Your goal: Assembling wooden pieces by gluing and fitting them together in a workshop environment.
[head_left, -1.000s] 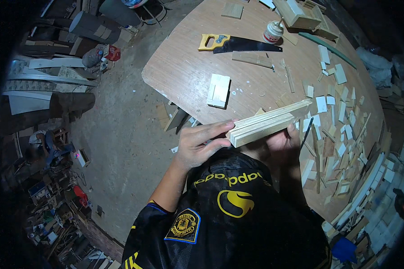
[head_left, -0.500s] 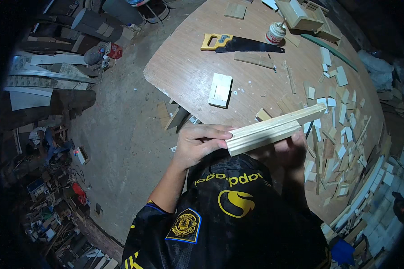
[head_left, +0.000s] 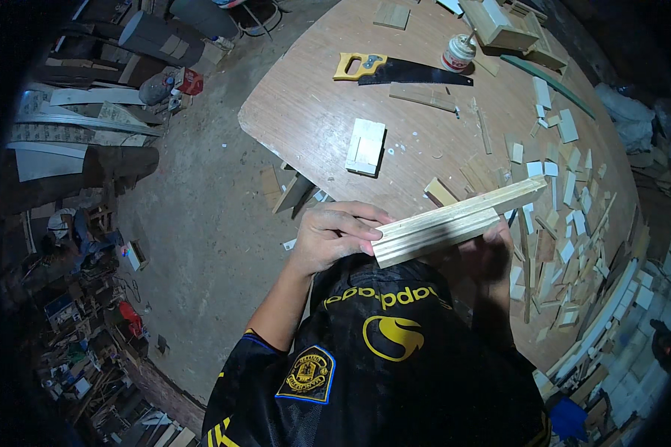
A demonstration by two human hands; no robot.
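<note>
Both hands hold up pale wooden strips (head_left: 443, 227) in front of my chest, at the near edge of the table. One longer strip lies against a shorter one, and the longer sticks out to the right. My left hand (head_left: 335, 232) pinches their left end between thumb and fingers. Under the shorter strip's right end is my right hand (head_left: 492, 249), closed on it and partly in shadow. Beyond the strips, a small pale wooden block (head_left: 366, 147) made of fitted pieces lies on the table. Another short wood piece (head_left: 441, 192) sits just behind the strips.
On the wooden table (head_left: 298, 97) lie a yellow-handled handsaw (head_left: 402, 71), a flat wood strip (head_left: 423, 97) and a jar (head_left: 458, 54) with a stick in it. Many wood offcuts (head_left: 566, 249) cover the right side. A wooden box (head_left: 503, 30) stands at the far right.
The strips have tilted slightly, showing more of their near side, and their left end has dropped a little. Both hands keep their grip.
</note>
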